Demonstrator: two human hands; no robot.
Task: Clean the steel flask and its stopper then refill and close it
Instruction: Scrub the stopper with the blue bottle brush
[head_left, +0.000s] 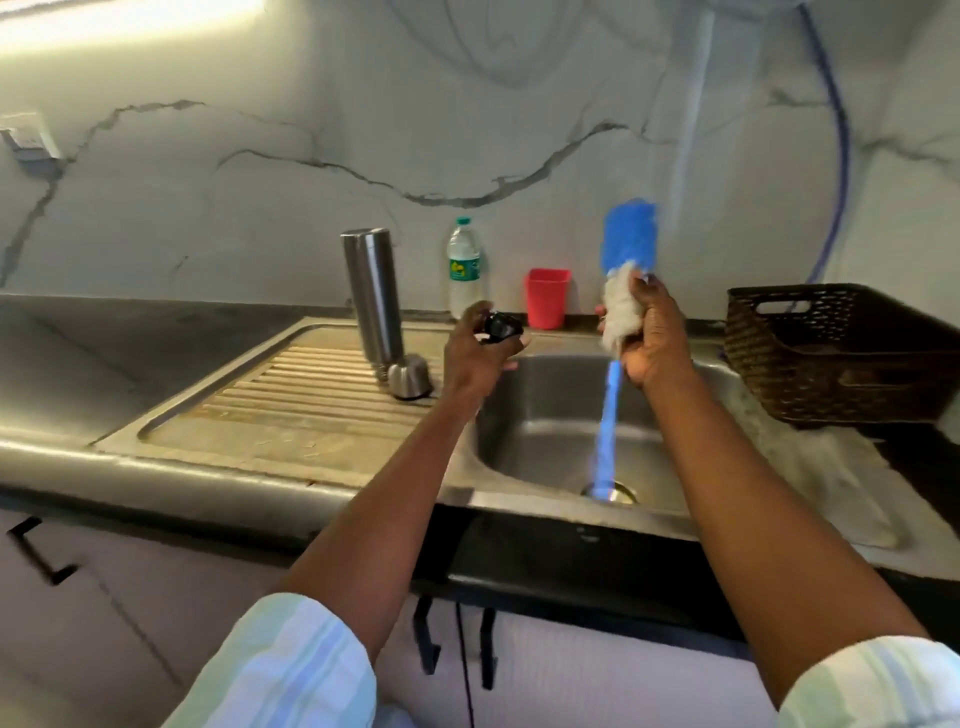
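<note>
Marble wall behind, dark surface (130, 332) around your steel sink (550, 415). Wicker basket (831, 358) sits right. Flask (371, 296) stands inverted on the drainboard, cap (410, 375) beside it. Your right grip (649, 332) clutches the brush (626, 249); your left grip (480, 345) pinches the black stopper (500, 326).

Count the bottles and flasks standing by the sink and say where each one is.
2. The steel flask stands upside down on the draining board beside its steel cap. The plastic water bottle stands against the wall, left of the red cup. The basket could hide more.
</note>
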